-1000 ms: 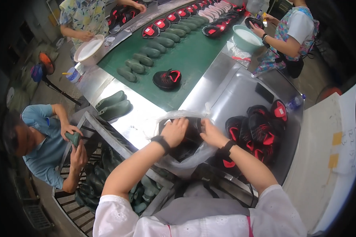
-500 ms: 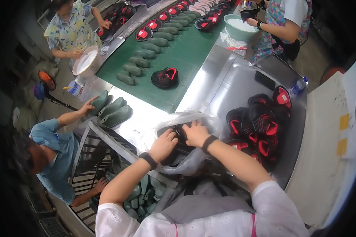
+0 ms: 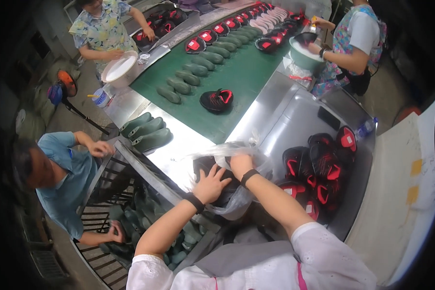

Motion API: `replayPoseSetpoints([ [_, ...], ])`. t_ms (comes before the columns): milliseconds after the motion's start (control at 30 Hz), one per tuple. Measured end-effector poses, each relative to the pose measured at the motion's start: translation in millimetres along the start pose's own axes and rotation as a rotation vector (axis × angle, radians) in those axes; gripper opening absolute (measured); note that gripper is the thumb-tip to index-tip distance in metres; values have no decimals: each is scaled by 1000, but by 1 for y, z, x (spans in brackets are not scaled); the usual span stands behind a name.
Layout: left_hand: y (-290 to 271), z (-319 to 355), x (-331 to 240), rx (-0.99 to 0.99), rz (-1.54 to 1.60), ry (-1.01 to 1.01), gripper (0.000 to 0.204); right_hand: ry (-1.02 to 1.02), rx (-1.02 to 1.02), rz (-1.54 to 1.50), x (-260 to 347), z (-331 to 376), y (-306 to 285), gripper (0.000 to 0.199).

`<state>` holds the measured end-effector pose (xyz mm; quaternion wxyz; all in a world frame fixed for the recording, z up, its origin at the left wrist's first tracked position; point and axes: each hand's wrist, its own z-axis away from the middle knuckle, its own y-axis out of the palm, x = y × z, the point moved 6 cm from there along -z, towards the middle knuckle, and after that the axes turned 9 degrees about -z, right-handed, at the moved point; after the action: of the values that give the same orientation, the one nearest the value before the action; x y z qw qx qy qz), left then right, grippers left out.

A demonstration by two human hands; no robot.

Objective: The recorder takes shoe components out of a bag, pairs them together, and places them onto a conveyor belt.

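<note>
Glare whitens the metal tabletop (image 3: 182, 155) (fisheye rim dark).

The person wears a white short-sleeved top with small eyelet-like details (image 3: 331, 253), a smooth grey cloth panel (image 3: 246, 261), narrow pink strips (image 3: 301, 276) and flat dark wristbands (image 3: 194, 203).

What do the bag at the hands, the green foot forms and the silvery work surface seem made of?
Bag: apparently thin plastic film, crinkled, translucent.
Green foot forms: probably hard plastic, smooth with a soft sheen.
Work surface: likely bare sheet metal, silvery with bright reflections.
</note>
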<state>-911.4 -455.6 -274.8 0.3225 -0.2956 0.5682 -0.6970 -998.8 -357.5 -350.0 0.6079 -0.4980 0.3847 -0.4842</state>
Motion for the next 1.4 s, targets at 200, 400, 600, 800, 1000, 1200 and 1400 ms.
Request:
replayPoseSetpoints([
  [200,24,14,31,83,156,-43,51,-443,115,-595,-36,12,-77,44],
  [400,11,-4,5,41,243,150,47,-263,152,-1297,-123,16,-119,63],
  [600,-2,-1,-15,157,60,182,65,-260,112,-2506,-145,64,-99,54],
  [800,-56,-21,-13,7,2378,32,57,-87,-152,-2900,-88,103,-120,55],
  [1000,-98,-13,18,-543,2278,-104,45,-143,36,-2405,-101,133,-114,64],
  [1200,-93,-1,29,-388,2065,-13,53,-232,-192,-1686,-111,125,-162,60],
  [1400,-95,10,57,-366,2142,37,53,-31,303,-3264,-132,128,-109,35],
])
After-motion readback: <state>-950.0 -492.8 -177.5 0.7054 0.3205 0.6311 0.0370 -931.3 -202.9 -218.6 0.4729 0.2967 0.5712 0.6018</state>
